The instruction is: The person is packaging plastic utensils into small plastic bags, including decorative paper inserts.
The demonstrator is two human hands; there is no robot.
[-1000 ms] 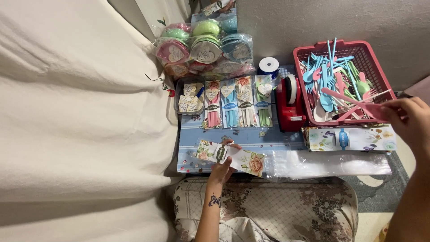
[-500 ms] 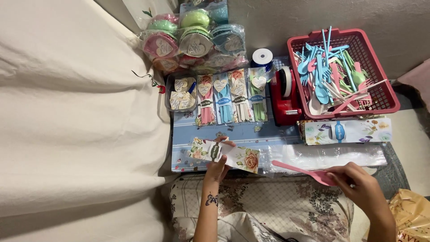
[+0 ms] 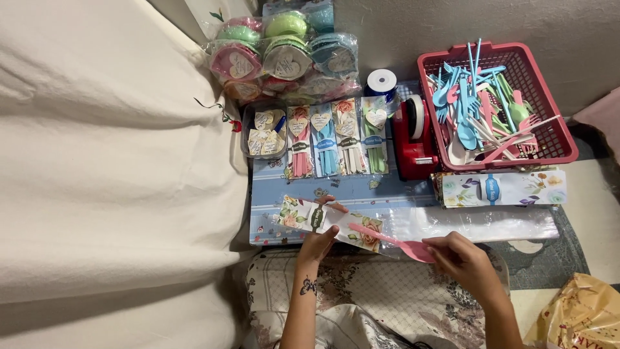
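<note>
Pink plastic spoon (image 3: 395, 243) now pinched in right hand (image 3: 466, 262), handle tip touching open end of floral paper sleeve (image 3: 330, 223). Left hand (image 3: 320, 240) holds sleeve flat on blue worktop (image 3: 387, 192), grip closed on it, as before. A second ago right hand was up at red basket (image 3: 560, 139) of mixed plastic cutlery; since then it came down with spoon. Judgement: spoon fetched, sliding into sleeve just starting. Nearby: finished sleeved sets (image 3: 337, 136) in row, red tape dispenser (image 3: 413, 139), spare floral sleeves (image 3: 504, 189).
</note>
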